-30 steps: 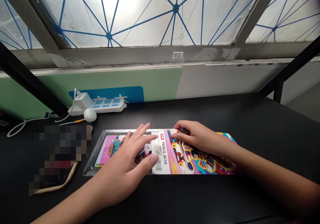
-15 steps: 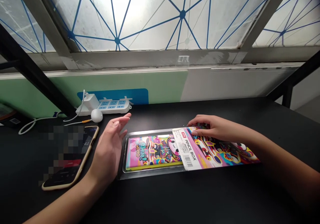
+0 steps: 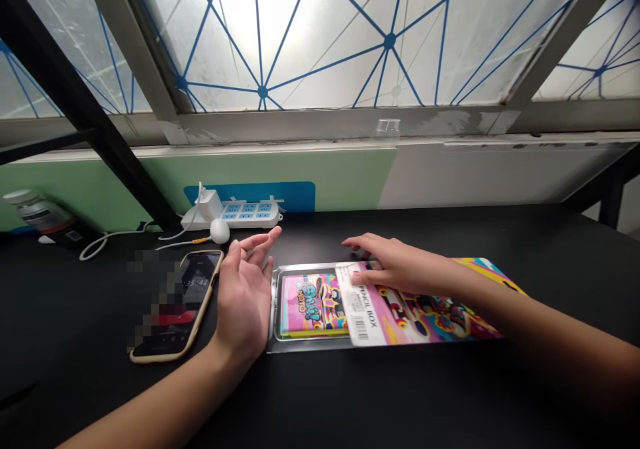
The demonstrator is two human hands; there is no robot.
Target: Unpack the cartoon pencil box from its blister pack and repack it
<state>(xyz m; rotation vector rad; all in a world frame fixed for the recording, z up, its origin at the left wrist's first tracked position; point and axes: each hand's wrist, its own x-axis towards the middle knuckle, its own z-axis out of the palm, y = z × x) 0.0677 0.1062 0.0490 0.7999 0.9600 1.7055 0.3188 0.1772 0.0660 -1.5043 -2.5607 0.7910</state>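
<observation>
A pencil box (image 3: pixel 314 305) with bright cartoon print and a yellow-green lower edge lies in a clear plastic tray (image 3: pixel 310 343). A printed cardboard sleeve (image 3: pixel 417 315) marked "PENCIL BOX" covers its right part. Beside the tray's left end stands my left hand (image 3: pixel 245 295), open, palm turned toward the tray and fingers stretched away from me. My right hand (image 3: pixel 387 262) rests over the sleeve's far left part. Its thumb lies on the white label and its fingers reach past the far edge, stretched rather than closed. Part of the sleeve is hidden beneath the right hand and forearm.
A phone (image 3: pixel 200 302) lies left of my left hand. Behind it are a white power strip (image 3: pixel 250 214), a round white object (image 3: pixel 219 231) on a cable, and a bottle (image 3: pixel 43 215) at far left. A black slanted post (image 3: pixel 110 149) rises there.
The sleeve has slid left over the tray, covering more of the pencil box, and my right hand has moved left with it. My left hand stays by the tray's end. The view has turned left.
</observation>
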